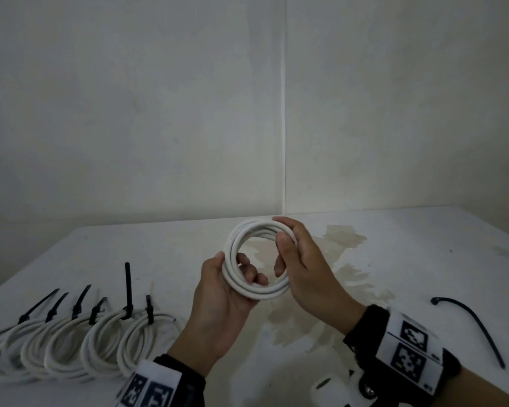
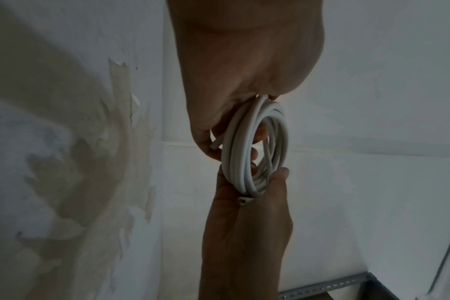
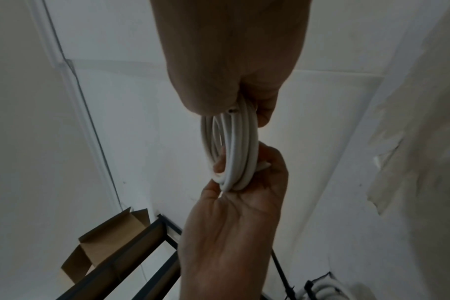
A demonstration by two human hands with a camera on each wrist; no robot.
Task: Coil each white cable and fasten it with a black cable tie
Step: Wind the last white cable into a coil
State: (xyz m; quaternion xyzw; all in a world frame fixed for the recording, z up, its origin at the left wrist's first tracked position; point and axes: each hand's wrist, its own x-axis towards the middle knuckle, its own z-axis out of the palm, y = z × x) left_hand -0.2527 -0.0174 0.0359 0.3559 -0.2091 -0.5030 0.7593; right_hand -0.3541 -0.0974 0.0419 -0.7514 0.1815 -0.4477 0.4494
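Observation:
A white cable coil [image 1: 241, 230] hangs above the middle of the table, held between both hands. My left hand [image 1: 238, 270] grips its lower left arc, thumb outside and fingers through the ring. The coil's upper right arc sits pinched in my right hand [image 1: 285, 245]. In the left wrist view the coil [image 2: 234, 152] is edge-on between the left hand [image 2: 234, 142] above and the right hand [image 2: 253, 176] below, one cut end [image 2: 242, 200] against the right palm. A loose black cable tie [image 1: 470, 327] lies on the table to the right.
Several tied coils [image 1: 71, 345] with black ties sticking up lie in a row at the table's front left. The white table [image 1: 394, 259] has a brownish stained patch [image 1: 335, 245] under the hands. A wall stands close behind. A cardboard box [image 3: 110, 233] and black frame [image 3: 141, 253] show beyond the table.

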